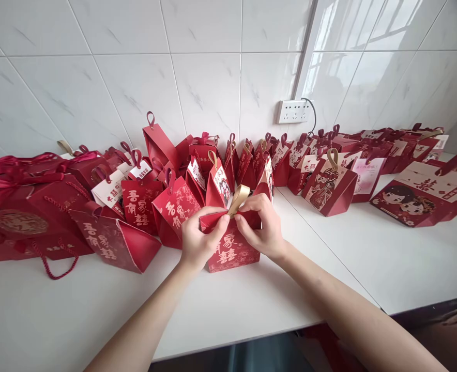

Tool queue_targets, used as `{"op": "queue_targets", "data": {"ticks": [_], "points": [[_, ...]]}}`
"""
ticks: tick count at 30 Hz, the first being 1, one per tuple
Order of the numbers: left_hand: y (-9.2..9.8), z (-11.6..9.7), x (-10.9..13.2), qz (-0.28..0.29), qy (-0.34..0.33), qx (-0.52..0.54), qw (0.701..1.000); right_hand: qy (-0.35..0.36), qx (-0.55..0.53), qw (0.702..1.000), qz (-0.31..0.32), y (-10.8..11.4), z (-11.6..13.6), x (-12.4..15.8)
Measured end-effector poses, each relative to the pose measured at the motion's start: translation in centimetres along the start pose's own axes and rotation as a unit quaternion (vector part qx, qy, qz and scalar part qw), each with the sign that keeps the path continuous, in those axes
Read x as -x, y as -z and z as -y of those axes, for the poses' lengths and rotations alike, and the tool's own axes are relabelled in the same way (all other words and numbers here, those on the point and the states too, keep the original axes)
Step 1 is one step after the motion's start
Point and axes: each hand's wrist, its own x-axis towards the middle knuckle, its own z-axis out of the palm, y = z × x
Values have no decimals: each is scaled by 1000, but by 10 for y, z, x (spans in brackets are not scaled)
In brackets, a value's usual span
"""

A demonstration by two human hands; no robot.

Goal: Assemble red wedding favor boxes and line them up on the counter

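Observation:
A red gift box (234,256) with pale pink Chinese characters stands upright on the white counter in front of me. From its narrow top edge rises a gold ribbon loop (240,197). My left hand (200,235) pinches the left part of that top edge, its thumb on the near side by the ribbon's base. My right hand (266,227) has thumb and forefinger closed on the top edge just right of the ribbon, the fingertips close to the loop. Both hands partly cover the box's upper front.
Many similar red boxes crowd the back of the counter (399,268), including a box with dark characters (104,240) and one with a couple printed on it (323,186). Larger ribboned boxes (23,219) stand at left. A power socket (292,111) is on the tiled wall.

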Motion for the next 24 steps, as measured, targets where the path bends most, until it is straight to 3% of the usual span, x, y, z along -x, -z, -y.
{"op": "queue_targets", "data": {"ticks": [7, 13, 19, 24], "points": [[3, 1, -1, 22, 15, 26, 999, -12, -4, 1000, -4, 0, 3, 0], [15, 3, -5, 130, 15, 109, 985, -11, -6, 1000, 11, 1, 6, 1], [10, -4, -9, 126, -6, 70, 990, -7, -9, 1000, 15, 1, 7, 1], [8, -5, -8, 85, -45, 32, 995, -2, -7, 1000, 8, 0, 7, 1]]}}
